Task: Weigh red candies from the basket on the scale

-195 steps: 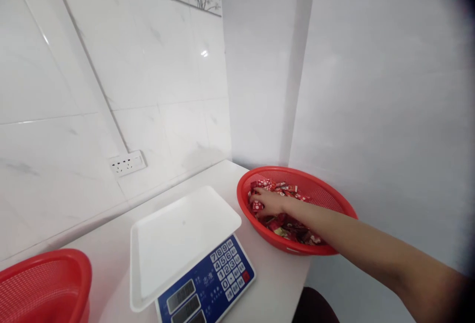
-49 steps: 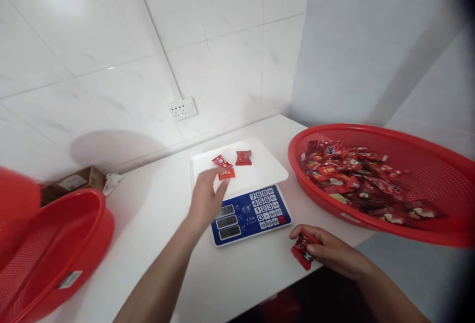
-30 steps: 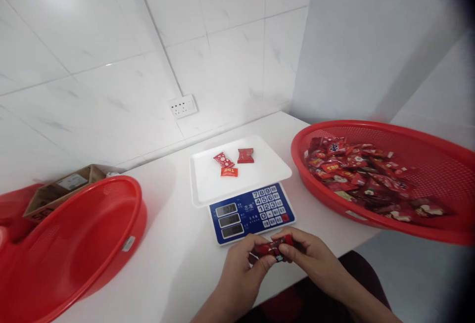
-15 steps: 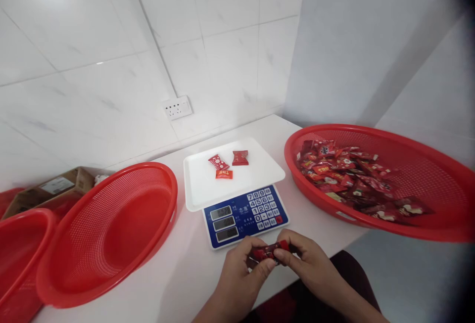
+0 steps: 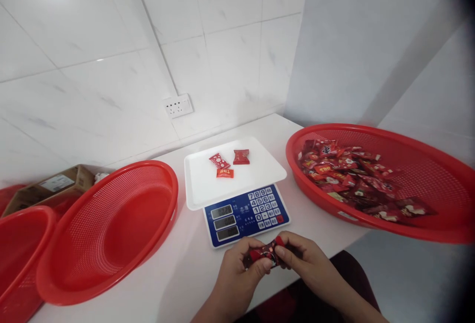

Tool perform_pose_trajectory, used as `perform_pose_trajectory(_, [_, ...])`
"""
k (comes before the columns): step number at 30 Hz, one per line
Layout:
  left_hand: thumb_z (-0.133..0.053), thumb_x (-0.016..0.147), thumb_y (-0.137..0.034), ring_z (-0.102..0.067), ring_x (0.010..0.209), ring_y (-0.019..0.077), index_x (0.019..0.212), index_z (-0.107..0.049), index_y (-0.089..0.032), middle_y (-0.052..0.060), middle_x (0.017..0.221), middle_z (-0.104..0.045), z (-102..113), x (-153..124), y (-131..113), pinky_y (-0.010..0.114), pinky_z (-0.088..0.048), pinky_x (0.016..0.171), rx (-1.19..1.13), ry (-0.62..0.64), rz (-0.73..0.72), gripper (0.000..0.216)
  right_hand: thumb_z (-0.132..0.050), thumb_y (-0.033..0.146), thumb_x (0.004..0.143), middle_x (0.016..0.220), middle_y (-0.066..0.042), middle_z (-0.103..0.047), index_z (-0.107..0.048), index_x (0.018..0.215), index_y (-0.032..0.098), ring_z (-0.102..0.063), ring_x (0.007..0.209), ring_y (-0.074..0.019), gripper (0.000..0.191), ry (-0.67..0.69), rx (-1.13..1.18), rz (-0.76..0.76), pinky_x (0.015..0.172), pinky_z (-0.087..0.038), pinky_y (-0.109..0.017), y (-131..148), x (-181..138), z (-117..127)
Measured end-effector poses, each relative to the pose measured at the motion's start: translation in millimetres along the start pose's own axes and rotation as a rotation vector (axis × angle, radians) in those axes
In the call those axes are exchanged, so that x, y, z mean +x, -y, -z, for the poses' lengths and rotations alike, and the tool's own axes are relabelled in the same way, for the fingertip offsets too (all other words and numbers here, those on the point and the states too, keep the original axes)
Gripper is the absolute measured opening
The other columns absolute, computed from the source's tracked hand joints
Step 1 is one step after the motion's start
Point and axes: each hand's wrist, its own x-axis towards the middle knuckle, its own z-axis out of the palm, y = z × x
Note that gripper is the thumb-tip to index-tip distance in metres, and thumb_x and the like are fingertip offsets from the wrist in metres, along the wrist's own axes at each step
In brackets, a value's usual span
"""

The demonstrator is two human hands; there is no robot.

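Between my two hands is a dark red wrapped candy (image 5: 267, 252), held just in front of the scale's keypad. My left hand (image 5: 237, 271) pinches its left end, thumb on top. The right end is gripped by the thumb and fingers of my right hand (image 5: 306, 258). Beyond them stands a digital scale (image 5: 243, 214) with a white weighing tray (image 5: 200, 189). On that tray lie a dotted red candy (image 5: 218, 161), a plain red candy (image 5: 241, 157) and an orange-red candy (image 5: 224, 173).
To the right, a large red basket (image 5: 438, 164) holds a heap of wrapped candies (image 5: 345, 174). Another red basket (image 5: 141, 214) stands left of the scale, with a further red basket (image 5: 22, 249) at the far left. Behind these is a cardboard box (image 5: 55, 184). A tiled wall (image 5: 230, 66) borders the table.
Both hands stay closed on the dark red candy, which has turned slightly so more of its printed face shows. The candies on the tray have not moved.
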Motion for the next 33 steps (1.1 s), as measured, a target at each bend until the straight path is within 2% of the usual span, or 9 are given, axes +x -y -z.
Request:
perform_pose_trajectory(5, [-0.062,0.078,-0.031,-0.053,0.072,0.0141,0.090,-0.057,-0.017,0.002,0.079,-0.062,0.1,-0.2,2.1,0.027,-0.041,0.069,0.059,-0.021,-0.011,0.019,-0.052,0.047,0.081,0.061,0.001,-0.055,-0.055,0.067,0.019,-0.049,0.059,-0.0139,0.031,-0.031,-0.025,0.019,0.057,-0.042,-0.026,0.7,-0.5,-0.5])
perform_pose_trajectory(10, [-0.064,0.075,-0.032,-0.045,0.064,0.0114,0.073,-0.049,-0.018,-0.003,0.067,-0.053,2.2,0.4,5.6,0.024,-0.036,0.062,0.110,-0.083,0.011,0.021,-0.053,0.047,0.080,0.061,0.001,-0.054,-0.054,0.066,0.020,-0.049,0.059,-0.0142,0.031,-0.047,-0.032,0.007,0.056,-0.042,-0.026,2.7,-0.8,-1.4])
perform_pose_trajectory(20, [-0.065,0.074,-0.032,-0.052,0.063,0.0119,0.066,-0.049,-0.018,-0.003,0.062,-0.059,2.9,-2.1,3.9,0.024,-0.038,0.062,-0.070,-0.109,-0.003,0.022,-0.054,0.047,0.080,0.062,0.001,-0.055,-0.055,0.068,0.019,-0.049,0.060,-0.0134,0.031,-0.010,0.013,0.004,0.057,-0.041,-0.026,1.9,2.6,-4.1])
perform_pose_trajectory(26, [-0.068,0.071,-0.033,-0.051,0.064,0.0120,0.067,-0.050,-0.018,-0.003,0.064,-0.059,4.6,-0.8,5.0,0.024,-0.038,0.063,-0.098,-0.105,0.018,0.024,-0.053,0.047,0.081,0.062,0.001,-0.056,-0.055,0.068,0.020,-0.049,0.059,-0.0137,0.030,-0.018,-0.001,-0.004,0.056,-0.042,-0.027,2.8,3.0,-5.4])
perform_pose_trajectory(33, [-0.061,0.078,-0.039,-0.049,0.066,0.0123,0.072,-0.051,-0.018,-0.002,0.068,-0.055,10.4,-2.0,5.4,0.026,-0.040,0.064,-0.044,-0.113,-0.017,0.025,-0.054,0.050,0.079,0.064,0.001,-0.058,-0.055,0.071,0.020,-0.050,0.059,-0.0135,0.031,-0.012,0.010,-0.032,0.056,-0.042,-0.027,3.9,4.6,-7.5])
